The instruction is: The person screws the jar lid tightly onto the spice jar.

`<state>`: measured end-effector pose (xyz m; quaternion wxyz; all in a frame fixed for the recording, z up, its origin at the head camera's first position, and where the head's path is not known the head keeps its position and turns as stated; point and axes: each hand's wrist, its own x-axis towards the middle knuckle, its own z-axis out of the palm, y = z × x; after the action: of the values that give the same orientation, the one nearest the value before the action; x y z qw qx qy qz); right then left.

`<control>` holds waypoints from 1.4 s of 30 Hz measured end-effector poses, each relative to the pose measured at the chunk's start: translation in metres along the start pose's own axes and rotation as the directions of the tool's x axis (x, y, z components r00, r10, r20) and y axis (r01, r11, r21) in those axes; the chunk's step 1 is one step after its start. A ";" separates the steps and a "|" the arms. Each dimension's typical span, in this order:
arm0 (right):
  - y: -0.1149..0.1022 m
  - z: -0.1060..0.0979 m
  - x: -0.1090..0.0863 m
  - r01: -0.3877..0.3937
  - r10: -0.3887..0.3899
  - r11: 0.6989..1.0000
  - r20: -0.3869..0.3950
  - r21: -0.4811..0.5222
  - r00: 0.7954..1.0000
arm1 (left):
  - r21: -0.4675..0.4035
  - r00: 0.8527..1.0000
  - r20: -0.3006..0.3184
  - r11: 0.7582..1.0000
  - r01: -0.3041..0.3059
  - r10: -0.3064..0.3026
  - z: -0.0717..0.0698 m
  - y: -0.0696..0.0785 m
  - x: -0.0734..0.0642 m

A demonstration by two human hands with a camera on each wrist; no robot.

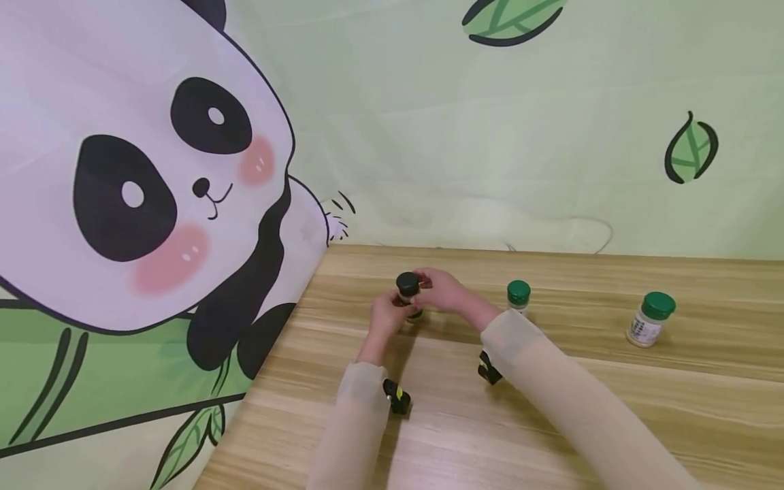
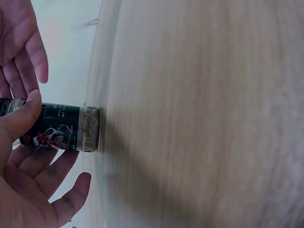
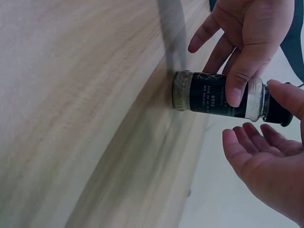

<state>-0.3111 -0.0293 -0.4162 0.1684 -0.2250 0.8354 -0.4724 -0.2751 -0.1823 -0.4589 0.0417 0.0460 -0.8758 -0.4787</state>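
Black-capped jar (image 1: 408,294) is standing upright on the wooden surface (image 1: 551,408), with the left hand (image 1: 387,314) wrapping its grip around the labelled body and the right hand (image 1: 442,289) pinching the cap. Farther right, two green-capped jars (image 1: 518,295) (image 1: 650,319) are standing well apart.

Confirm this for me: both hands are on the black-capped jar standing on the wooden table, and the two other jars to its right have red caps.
Not quite. The head view shows both other jars, the nearer jar and the far jar, with green caps, not red. The rest holds: the left hand and right hand are on the black-capped jar, which stands on the wooden table.
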 end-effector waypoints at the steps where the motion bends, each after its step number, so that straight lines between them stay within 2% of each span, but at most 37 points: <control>1: 0.001 0.001 0.001 0.005 -0.005 1.000 0.004 0.016 1.000 | 0.004 1.000 -0.002 1.000 0.000 0.000 0.000 0.000 0.000; 6: 0.002 0.005 0.004 0.013 -0.014 0.998 0.009 0.058 1.000 | -0.010 1.000 -0.009 1.000 0.004 -0.004 0.000 0.000 -0.001; 13: 0.000 0.009 0.005 -0.004 0.005 0.999 -0.025 0.052 1.000 | 0.018 1.000 -0.012 1.000 0.000 0.001 0.000 -0.001 0.000; 22: 0.003 0.012 0.006 -0.011 0.016 0.997 -0.063 0.074 0.998 | -0.008 1.000 -0.010 1.000 -0.003 0.003 0.000 0.001 -0.001; 34: 0.003 0.014 0.005 -0.031 0.039 0.994 -0.079 0.103 0.996 | -0.043 1.000 -0.001 0.999 0.023 -0.023 0.000 0.002 -0.002; 42: 0.002 0.016 0.003 -0.029 0.042 0.992 -0.103 0.122 0.994 | -0.033 1.000 -0.003 0.999 0.025 -0.025 0.000 0.002 -0.002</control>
<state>-0.3063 -0.0417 -0.4257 0.1457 -0.1743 0.8169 -0.5301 -0.2734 -0.1807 -0.4576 0.0381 0.0569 -0.8670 -0.4935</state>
